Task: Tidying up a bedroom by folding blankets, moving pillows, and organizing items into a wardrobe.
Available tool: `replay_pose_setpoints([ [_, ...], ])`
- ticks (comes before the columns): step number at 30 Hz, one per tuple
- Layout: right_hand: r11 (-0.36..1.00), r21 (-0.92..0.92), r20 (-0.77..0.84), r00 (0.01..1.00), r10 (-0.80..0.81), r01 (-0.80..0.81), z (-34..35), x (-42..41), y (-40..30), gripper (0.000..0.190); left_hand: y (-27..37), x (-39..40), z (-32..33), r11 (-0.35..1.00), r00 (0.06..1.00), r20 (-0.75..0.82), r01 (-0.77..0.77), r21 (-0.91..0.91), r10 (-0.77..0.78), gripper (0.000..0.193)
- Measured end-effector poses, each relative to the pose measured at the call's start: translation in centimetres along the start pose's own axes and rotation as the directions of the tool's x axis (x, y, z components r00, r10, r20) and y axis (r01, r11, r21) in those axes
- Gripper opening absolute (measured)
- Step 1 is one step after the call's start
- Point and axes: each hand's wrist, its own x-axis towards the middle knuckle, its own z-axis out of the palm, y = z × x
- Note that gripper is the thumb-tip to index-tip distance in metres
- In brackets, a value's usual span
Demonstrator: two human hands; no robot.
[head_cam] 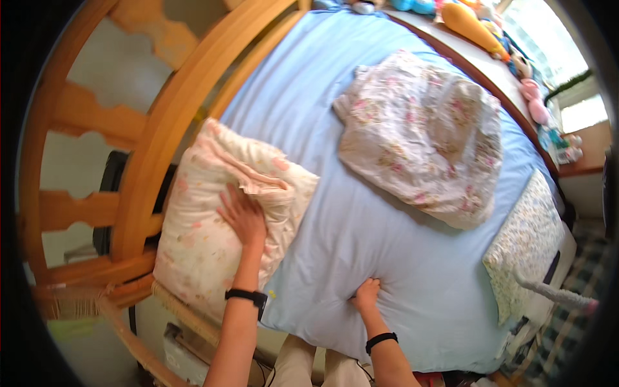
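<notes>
My left hand (244,215) lies palm down, fingers spread, on a cream pillow or folded quilt (188,242) with a pink floral print. A gathered fold of its fabric runs just beyond my fingertips. On the blue bed sheet (329,232), my right hand (366,292) is curled into a fist. It sinks into the bedding, and creases spread out around it. I cannot see anything inside that fist. Farther up the bed lies a rumpled white floral cloth bundle (416,140), apart from both hands.
A wooden bed frame (159,140) rises along the left. At the right edge sits a small floral pillow (524,246), with a grey fuzzy rod (556,290) near it. Several soft toys, one an orange plush (469,29), line the ledge (449,60) by the window.
</notes>
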Motion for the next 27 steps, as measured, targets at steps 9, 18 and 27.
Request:
replay_pose_setpoints([
  [9, 0.992, -0.064, -0.206, 0.974, 0.091, -0.106, 1.3, 0.6, 1.9, 0.025, 24.4, -1.9, -6.2, 0.494, 0.626, -0.217, -0.746, -0.447, 0.749, 0.079],
  [18, 0.993, -0.107, -0.293, 0.956, 0.023, -0.057, 1.8, 0.6, 1.3, 0.05, 32.5, 7.1, -6.3, 0.504, 0.595, -0.029, -0.704, -0.5, 0.803, 0.031],
  [27, 0.998, -0.005, -0.138, 0.989, 0.057, -0.058, 4.8, -2.0, 5.1, 0.049, 23.8, -16.4, -23.7, 0.055, 0.328, -0.053, -0.312, -0.948, 0.943, 0.014],
])
